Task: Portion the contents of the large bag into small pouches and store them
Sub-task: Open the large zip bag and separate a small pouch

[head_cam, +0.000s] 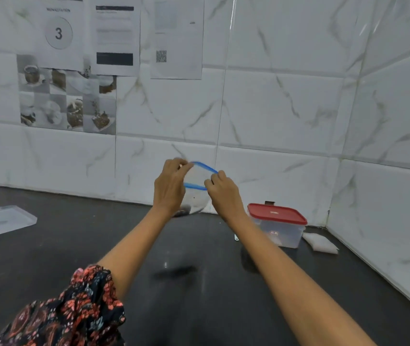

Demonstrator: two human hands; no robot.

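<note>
Held up over the dark counter (199, 308), a small clear zip pouch (196, 188) hangs between both hands; the left hand (170, 187) pinches one end of its blue zip rim (205, 167), the right hand (224, 193) pinches the other, and the mouth gapes open. The film looks thin, limp and slick, so the stiffer rim seems the sure hold. Something dark sits low in the pouch, though blur hides what. A red-lidded clear tub (277, 224) stands closed at right, contents unreadable; flat white pouches (320, 243) lie just beside it.
</note>
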